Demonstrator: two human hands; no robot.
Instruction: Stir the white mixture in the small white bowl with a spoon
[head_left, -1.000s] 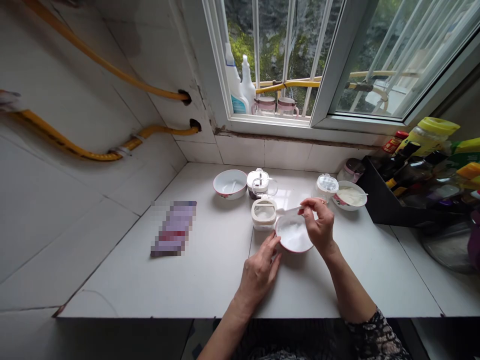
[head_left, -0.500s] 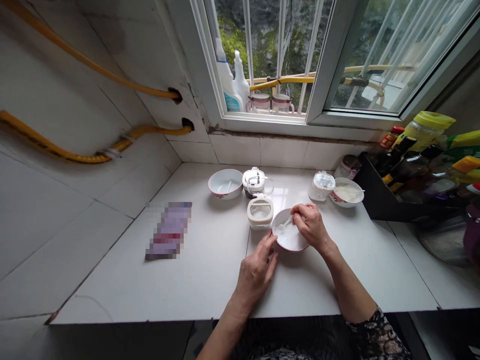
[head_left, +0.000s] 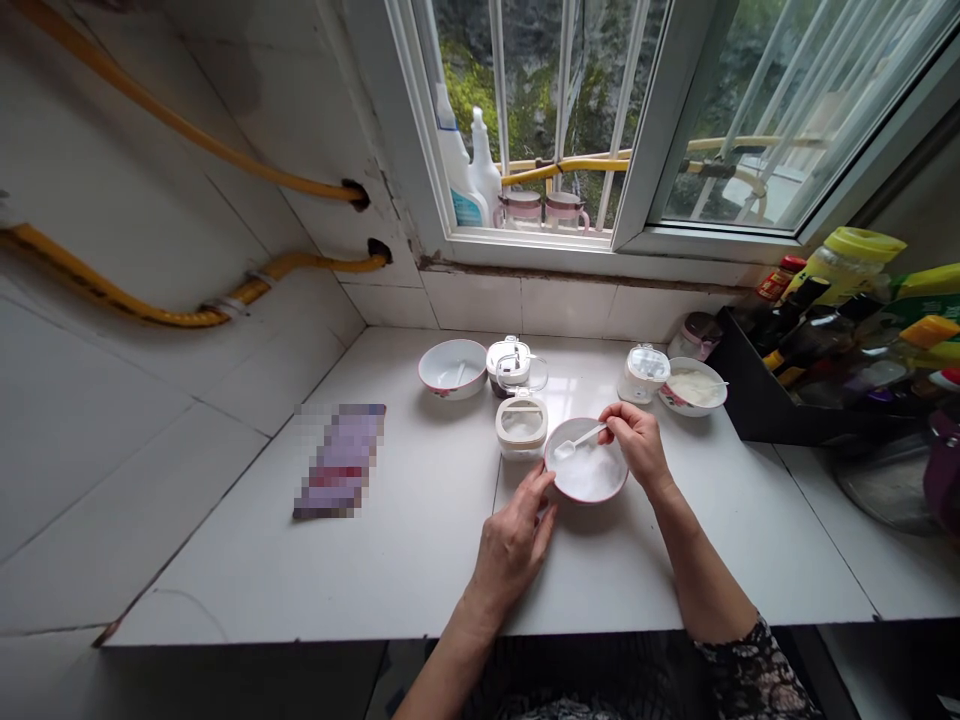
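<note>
A bowl of white granules stands at the middle of the counter. My left hand grips its left rim with the fingertips, the thumb lower down near the bowl's side. Pinched by its handle, a small white spoon is in my right hand, its scoop over the left part of the granules. Touching or close to the bowl's left is a clear jar with a white-rimmed lid, pale contents inside. Behind that jar sits another one with its clear lid raised.
An empty-looking bowl holding a spoon stands at back left. At back right are a white-lidded jar and a bowl of pale powder. A black bin of bottles fills the right side. A blurred purple packet lies left.
My right hand has drawn slightly right and back from the bowl, showing more of the spoon's handle. My left hand stays at the bowl's rim.
</note>
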